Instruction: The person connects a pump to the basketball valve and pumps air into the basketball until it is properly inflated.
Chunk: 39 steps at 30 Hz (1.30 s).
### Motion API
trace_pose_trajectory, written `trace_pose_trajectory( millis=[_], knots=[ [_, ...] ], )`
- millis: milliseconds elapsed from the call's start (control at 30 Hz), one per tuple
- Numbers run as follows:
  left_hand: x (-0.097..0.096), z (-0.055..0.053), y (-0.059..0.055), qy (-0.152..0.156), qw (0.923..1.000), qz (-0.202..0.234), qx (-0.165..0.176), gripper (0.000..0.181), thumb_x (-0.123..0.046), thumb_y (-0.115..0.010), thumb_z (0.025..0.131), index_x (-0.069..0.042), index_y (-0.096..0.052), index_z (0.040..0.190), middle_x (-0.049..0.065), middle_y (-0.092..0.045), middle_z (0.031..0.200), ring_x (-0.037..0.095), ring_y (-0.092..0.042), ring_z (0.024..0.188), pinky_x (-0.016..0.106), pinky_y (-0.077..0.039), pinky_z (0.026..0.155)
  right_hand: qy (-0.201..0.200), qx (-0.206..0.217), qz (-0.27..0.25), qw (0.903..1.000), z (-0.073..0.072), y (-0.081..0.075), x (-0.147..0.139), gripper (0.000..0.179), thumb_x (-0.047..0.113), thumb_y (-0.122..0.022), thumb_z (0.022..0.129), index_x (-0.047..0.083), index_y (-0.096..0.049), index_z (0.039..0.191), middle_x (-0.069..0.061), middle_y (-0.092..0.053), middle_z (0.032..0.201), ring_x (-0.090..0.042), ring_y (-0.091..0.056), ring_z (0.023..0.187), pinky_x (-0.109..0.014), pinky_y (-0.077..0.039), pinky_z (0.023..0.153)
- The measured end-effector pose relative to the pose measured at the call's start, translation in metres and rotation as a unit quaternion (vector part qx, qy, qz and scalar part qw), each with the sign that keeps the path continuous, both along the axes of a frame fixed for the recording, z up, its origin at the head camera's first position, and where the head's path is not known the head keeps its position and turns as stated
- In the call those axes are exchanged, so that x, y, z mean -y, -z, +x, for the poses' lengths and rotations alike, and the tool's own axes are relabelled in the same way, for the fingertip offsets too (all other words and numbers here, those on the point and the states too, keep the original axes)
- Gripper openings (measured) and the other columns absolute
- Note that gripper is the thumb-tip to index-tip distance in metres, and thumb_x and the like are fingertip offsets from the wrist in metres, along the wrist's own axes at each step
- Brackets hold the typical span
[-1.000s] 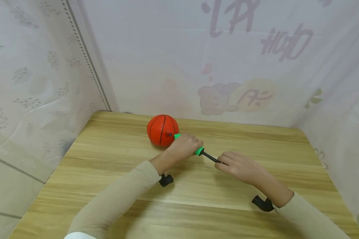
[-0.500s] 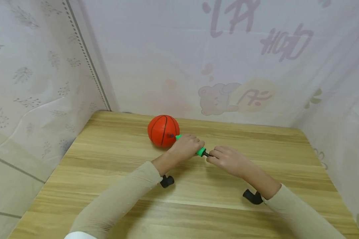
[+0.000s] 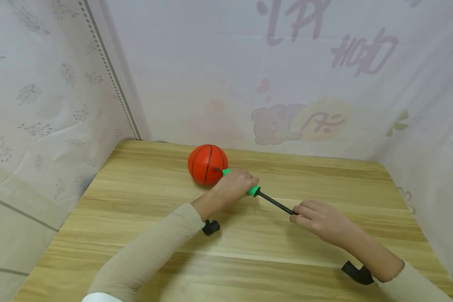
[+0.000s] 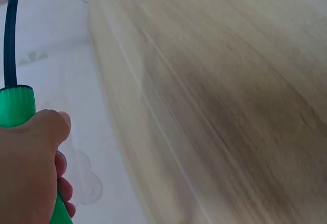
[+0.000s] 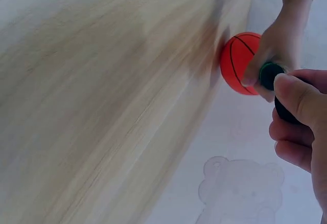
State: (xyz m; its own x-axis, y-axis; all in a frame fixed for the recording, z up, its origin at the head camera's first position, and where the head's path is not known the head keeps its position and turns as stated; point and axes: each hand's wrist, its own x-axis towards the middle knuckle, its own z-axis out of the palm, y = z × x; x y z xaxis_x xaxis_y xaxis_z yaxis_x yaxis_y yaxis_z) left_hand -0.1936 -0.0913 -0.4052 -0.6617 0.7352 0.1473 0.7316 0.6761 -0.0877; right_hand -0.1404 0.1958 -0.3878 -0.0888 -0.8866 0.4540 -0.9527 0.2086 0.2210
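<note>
A green hand pump points at an orange-red ball with black basketball lines near the table's back edge. My left hand grips the pump's barrel, its green tip close beside the ball's dark valve spot. Whether a needle joins tip and ball is too small to tell. The black pump rod stands well out of the barrel. At its outer end my right hand holds the black handle, thumb and fingers curled round it in the right wrist view. The left wrist view shows the green barrel in my left fist.
The wooden table lies under both arms. A pale printed curtain hangs behind and beside it. Black wrist-worn mounts show beneath the wrists.
My right hand first pushed the handle in toward the barrel, then drew it back out to the lower right, baring more rod. The left hand and ball have barely shifted.
</note>
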Motion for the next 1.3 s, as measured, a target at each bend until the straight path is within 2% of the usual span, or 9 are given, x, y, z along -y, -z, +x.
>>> trace_pose_trajectory(
  millis=[133, 267, 467, 633, 900, 967, 1100, 1200, 1300],
  knots=[
    [0.000, 0.000, -0.001, 0.002, 1.0000, 0.007, -0.004, 0.019, -0.025, -0.080, 0.089, -0.015, -0.065, 0.095, -0.005, -0.069, 0.088, 0.012, -0.059, 0.081, 0.026, -0.050, 0.082, -0.003, 0.002, 0.000, 1.0000, 0.003, -0.002, -0.006, 0.044, 0.015, -0.029, 0.113, 0.010, -0.068, 0.094, -0.002, -0.066, 0.092, -0.015, -0.062, 0.079, -0.026, -0.055, 0.067],
    [-0.001, 0.001, 0.001, 0.005, 0.9998, 0.000, -0.017, 0.018, -0.026, -0.080, 0.089, -0.015, -0.067, 0.096, -0.006, -0.070, 0.089, 0.012, -0.060, 0.082, 0.025, -0.049, 0.081, -0.006, 0.000, 0.000, 1.0000, 0.000, 0.000, -0.003, 0.042, 0.012, -0.030, 0.113, 0.008, -0.067, 0.095, -0.003, -0.065, 0.093, -0.015, -0.060, 0.079, -0.026, -0.054, 0.066],
    [-0.003, 0.002, 0.001, 0.000, 0.9997, -0.002, -0.023, 0.021, -0.028, -0.080, 0.089, -0.015, -0.069, 0.101, -0.005, -0.073, 0.095, 0.012, -0.063, 0.086, 0.024, -0.049, 0.079, 0.000, 0.002, 0.000, 1.0000, -0.014, 0.003, 0.015, 0.043, 0.014, -0.027, 0.113, 0.007, -0.067, 0.096, -0.003, -0.064, 0.095, -0.016, -0.060, 0.081, -0.026, -0.053, 0.067],
    [-0.005, 0.002, 0.001, -0.004, 0.9996, 0.001, -0.028, 0.020, -0.030, -0.079, 0.091, -0.015, -0.068, 0.099, -0.005, -0.071, 0.090, 0.012, -0.063, 0.083, 0.023, -0.047, 0.076, 0.001, 0.004, 0.013, 0.9999, -0.027, 0.006, 0.037, 0.045, 0.014, -0.024, 0.113, 0.006, -0.066, 0.099, -0.003, -0.064, 0.096, -0.016, -0.061, 0.083, -0.026, -0.054, 0.070],
    [-0.005, 0.002, 0.000, -0.004, 0.9998, 0.008, -0.016, 0.017, -0.028, -0.077, 0.091, -0.015, -0.065, 0.092, -0.006, -0.065, 0.081, 0.010, -0.057, 0.076, 0.022, -0.044, 0.074, -0.003, -0.004, 0.000, 1.0000, -0.042, 0.013, 0.057, 0.030, 0.009, -0.042, 0.109, 0.005, -0.068, 0.096, -0.002, -0.066, 0.093, -0.015, -0.060, 0.080, -0.022, -0.052, 0.069],
    [-0.004, 0.002, -0.001, -0.001, 0.9999, 0.010, -0.013, 0.018, -0.029, -0.077, 0.091, -0.015, -0.065, 0.092, -0.006, -0.065, 0.081, 0.011, -0.056, 0.076, 0.023, -0.045, 0.075, -0.006, -0.003, -0.006, 1.0000, -0.040, 0.013, 0.055, 0.026, 0.007, -0.045, 0.108, 0.005, -0.068, 0.096, -0.003, -0.066, 0.092, -0.015, -0.061, 0.079, -0.022, -0.052, 0.068],
    [-0.001, 0.002, -0.003, 0.002, 0.9999, 0.015, -0.003, 0.020, -0.029, -0.078, 0.090, -0.015, -0.065, 0.093, -0.006, -0.066, 0.083, 0.012, -0.055, 0.078, 0.023, -0.046, 0.077, -0.013, 0.005, -0.015, 0.9998, -0.029, 0.008, 0.044, 0.033, 0.008, -0.038, 0.111, 0.006, -0.067, 0.096, -0.003, -0.065, 0.092, -0.016, -0.060, 0.078, -0.024, -0.052, 0.067],
    [0.001, 0.002, -0.004, 0.002, 0.9998, 0.020, 0.003, 0.020, -0.029, -0.078, 0.089, -0.015, -0.065, 0.094, -0.006, -0.067, 0.086, 0.012, -0.057, 0.081, 0.024, -0.047, 0.080, -0.014, 0.007, -0.018, 0.9997, -0.018, 0.004, 0.032, 0.045, 0.014, -0.025, 0.113, 0.006, -0.067, 0.096, -0.002, -0.064, 0.092, -0.016, -0.059, 0.078, -0.026, -0.052, 0.067],
    [0.002, 0.001, -0.003, 0.007, 0.9997, 0.025, 0.003, 0.020, -0.029, -0.079, 0.089, -0.015, -0.065, 0.095, -0.006, -0.068, 0.088, 0.011, -0.059, 0.083, 0.025, -0.048, 0.082, -0.010, 0.006, -0.018, 0.9998, -0.009, 0.000, 0.020, 0.043, 0.014, -0.029, 0.113, 0.007, -0.067, 0.095, -0.001, -0.064, 0.091, -0.015, -0.059, 0.078, -0.026, -0.053, 0.067]
  ],
)
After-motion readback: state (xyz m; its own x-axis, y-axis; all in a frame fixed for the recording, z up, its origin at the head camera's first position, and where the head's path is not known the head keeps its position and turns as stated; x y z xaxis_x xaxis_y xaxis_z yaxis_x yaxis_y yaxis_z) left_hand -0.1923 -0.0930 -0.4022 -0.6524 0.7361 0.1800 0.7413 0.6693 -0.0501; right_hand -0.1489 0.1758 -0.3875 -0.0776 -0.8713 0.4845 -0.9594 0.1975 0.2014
